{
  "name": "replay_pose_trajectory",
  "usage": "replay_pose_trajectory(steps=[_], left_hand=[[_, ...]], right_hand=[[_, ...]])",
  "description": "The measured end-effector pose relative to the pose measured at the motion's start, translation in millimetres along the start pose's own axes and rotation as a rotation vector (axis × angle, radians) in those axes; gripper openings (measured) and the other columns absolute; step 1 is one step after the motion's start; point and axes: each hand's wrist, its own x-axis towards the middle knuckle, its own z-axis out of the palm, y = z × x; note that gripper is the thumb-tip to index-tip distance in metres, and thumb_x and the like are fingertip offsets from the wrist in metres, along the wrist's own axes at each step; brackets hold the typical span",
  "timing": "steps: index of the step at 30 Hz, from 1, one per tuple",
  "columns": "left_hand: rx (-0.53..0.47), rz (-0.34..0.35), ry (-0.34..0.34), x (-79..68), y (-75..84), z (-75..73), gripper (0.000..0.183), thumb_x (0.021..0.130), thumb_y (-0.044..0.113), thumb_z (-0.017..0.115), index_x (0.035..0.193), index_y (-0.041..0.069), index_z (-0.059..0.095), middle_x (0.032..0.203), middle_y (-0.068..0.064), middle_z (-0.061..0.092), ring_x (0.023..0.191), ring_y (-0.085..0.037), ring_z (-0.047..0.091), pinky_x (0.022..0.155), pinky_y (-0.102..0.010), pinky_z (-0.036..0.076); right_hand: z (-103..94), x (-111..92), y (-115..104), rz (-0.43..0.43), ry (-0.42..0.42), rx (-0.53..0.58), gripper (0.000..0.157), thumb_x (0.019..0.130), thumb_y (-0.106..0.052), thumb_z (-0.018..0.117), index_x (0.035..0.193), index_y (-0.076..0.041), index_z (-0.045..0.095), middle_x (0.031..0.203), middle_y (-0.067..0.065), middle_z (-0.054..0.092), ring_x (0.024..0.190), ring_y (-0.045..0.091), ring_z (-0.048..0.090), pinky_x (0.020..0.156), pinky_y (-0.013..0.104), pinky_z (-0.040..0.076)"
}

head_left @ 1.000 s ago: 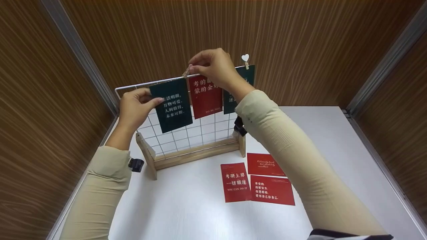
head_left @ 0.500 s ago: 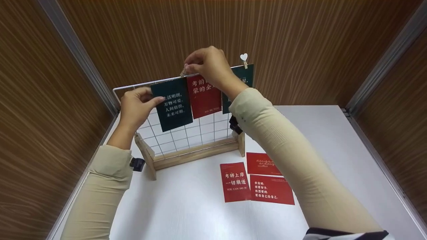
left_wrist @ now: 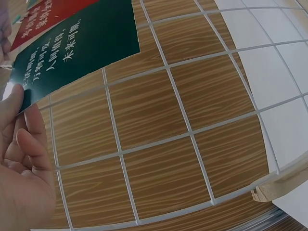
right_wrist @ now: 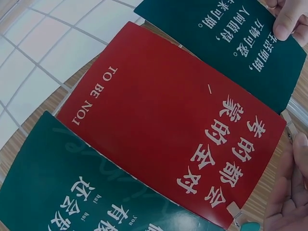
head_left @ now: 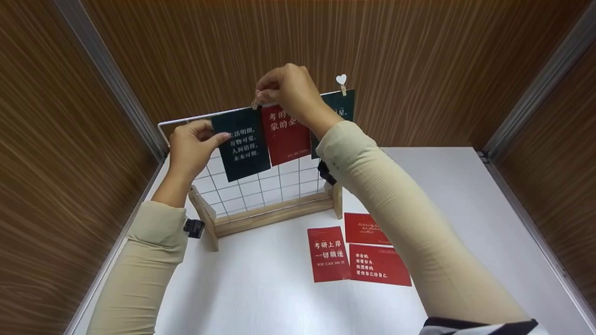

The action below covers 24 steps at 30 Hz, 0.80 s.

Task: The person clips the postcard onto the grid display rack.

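Dark-green card (head_left: 247, 151) at front of wire rack (head_left: 274, 214), long axis steep, foot slanting right, lettering facing us. Our left hand (head_left: 190, 145) pinches its left edge, thumb foremost; right hand (head_left: 289, 89), arched above, pinches wooden clip (head_left: 255, 104) at card's upper right corner.

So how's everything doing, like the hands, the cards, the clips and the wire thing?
Left hand: pinching a card edge
Right hand: pinching a clip
Left green card: held up by the left hand
Wooden clothespin: pinched; can't tell if closed
TO BE NO.1 red card: hanging, clipped
Right green card: hanging, clipped
White-heart clothespin: clipped on
Wire grid: standing
Three loose red cards: lying writing-side up
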Motion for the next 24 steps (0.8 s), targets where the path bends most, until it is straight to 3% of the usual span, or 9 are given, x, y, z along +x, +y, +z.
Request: replay_pose_trajectory(steps=[13, 24], left_hand=[[0.001, 0.003, 0.011, 0.1, 2.1, 2.3, 0.026, 0.086, 0.021, 0.072, 0.102, 0.002, 0.069, 0.096, -0.01, 0.071, 0.085, -0.019, 0.065, 0.077, -0.028, 0.048], [-0.016, -0.012, 0.016, 1.5, 4.1, 5.2, 0.023, 0.086, 0.019, 0.073, 0.103, 0.004, 0.07, 0.098, -0.01, 0.071, 0.088, -0.021, 0.066, 0.083, -0.033, 0.05]], right_hand=[[2.7, 2.4, 0.4, 0.007, -0.016, -0.001, 0.016, 0.09, -0.018, 0.067, 0.103, -0.013, 0.075, 0.095, -0.002, 0.071, 0.087, 0.009, 0.063, 0.082, 0.024, 0.049], [3.3, 2.1, 0.4, 0.016, -0.043, -0.03, 0.016, 0.091, -0.018, 0.065, 0.102, -0.013, 0.075, 0.097, -0.002, 0.07, 0.089, 0.009, 0.062, 0.083, 0.023, 0.048]])
